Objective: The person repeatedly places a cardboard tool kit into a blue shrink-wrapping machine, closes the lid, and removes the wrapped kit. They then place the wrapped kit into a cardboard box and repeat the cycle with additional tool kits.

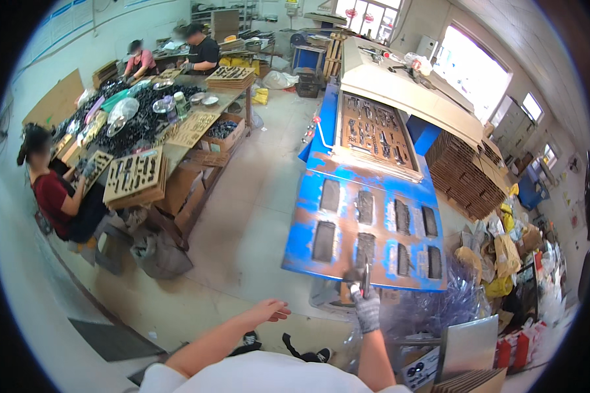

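Note:
My right hand (367,309), in a grey knit glove, is closed around a dark hand tool (358,274) with a metal part. I cannot make out its exact kind. The tool is over the near edge of a worn blue metal table (305,242) with two rows of dark rectangular patches (330,195). My left hand (270,311) is bare and held in the air left of the table, its fingers stretched out and holding nothing. Beyond the patches, a brown board (377,134) carrying rows of dark parts lies on the machine bed beneath a beige cover (400,78).
On the left, co-workers sit around a long table heaped with black parts (147,111) and stacked boards (134,173). A stack of brown boards (462,173) stands right of the machine. Clear plastic wrap (449,295), bags and a metal sheet (469,347) crowd the lower right.

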The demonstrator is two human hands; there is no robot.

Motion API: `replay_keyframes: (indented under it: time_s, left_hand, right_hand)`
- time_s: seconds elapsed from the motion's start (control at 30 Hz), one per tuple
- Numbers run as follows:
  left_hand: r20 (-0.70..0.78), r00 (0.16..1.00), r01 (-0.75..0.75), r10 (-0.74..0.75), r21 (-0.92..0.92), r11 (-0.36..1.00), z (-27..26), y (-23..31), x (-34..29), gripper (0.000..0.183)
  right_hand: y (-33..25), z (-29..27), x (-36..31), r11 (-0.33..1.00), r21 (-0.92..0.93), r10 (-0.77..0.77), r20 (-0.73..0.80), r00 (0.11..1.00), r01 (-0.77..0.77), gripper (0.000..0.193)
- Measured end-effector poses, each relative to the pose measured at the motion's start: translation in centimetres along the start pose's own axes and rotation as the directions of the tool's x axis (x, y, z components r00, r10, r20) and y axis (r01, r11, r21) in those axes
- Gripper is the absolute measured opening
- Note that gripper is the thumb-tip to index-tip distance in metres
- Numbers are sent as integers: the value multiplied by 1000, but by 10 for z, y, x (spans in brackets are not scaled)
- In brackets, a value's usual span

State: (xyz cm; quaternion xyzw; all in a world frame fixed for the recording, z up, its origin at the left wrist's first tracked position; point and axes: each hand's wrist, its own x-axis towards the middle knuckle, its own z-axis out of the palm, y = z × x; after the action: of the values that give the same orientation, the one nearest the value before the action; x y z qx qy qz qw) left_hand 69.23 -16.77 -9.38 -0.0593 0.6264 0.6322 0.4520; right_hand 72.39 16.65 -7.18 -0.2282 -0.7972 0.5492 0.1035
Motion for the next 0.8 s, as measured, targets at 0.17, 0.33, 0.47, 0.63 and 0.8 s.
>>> replay_keyframes:
  time_s: [0.17,0.33,0.47,0.63,0.8]
  left_hand:
    - [-140,988,-84,59,-176,981,-100,36,-22,44]
    - [-123,992,-74,37,-314,947,-147,62,33,39]
    - [-19,1000,-18,14,-208,978,-186,105,101,38]
    - [-37,999,29,-32,-79,996,-231,201,193,38]
    - [80,986,-150,148,19,988,-244,314,324,41]
  right_hand:
    - [-63,89,77,991,134,-8,49,999,1,23]
    - [-48,126,174,996,83,-23,-237,971,44,27]
    - [-26,149,228,984,-59,116,-496,861,-166,27]
    - [-38,157,238,942,334,189,-450,873,-32,14]
    - [-64,157,251,957,279,202,-467,861,-74,14]
